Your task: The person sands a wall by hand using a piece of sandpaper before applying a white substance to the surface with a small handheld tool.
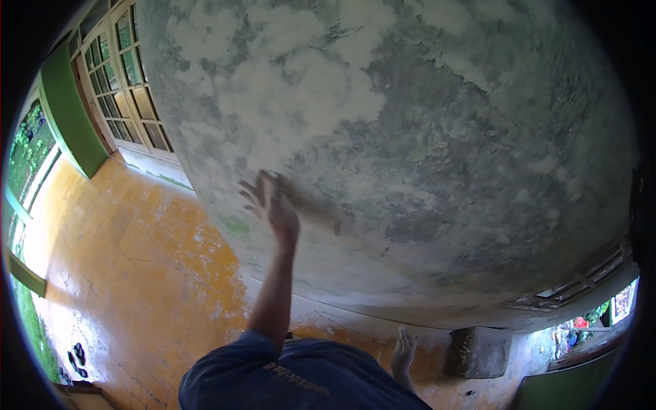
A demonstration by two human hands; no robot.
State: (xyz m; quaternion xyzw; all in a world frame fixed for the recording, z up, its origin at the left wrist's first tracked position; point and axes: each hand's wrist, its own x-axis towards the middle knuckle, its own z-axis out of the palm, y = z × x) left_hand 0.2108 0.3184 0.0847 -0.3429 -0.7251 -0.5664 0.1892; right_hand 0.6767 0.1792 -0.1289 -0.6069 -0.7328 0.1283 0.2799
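Observation:
My left hand [272,205] is raised in front of the wall [424,150], its fingers spread and nothing visible in them. The wall is patchy, pale plaster mixed with rough grey areas, and the hand's shadow falls on it just to the right. Lower down, near my right side, my right hand [404,344] hangs with its fingers stretched out. It looks whitish, as if dusted. My blue shirt [301,376] fills the bottom of the view.
The yellow tiled floor [157,253] carries white dust and splashes. A worn block-like box [478,352] stands at the wall's foot on the right. Paned doors [126,82] and a green pillar [72,113] are at the left. Dark sandals [78,359] lie at lower left.

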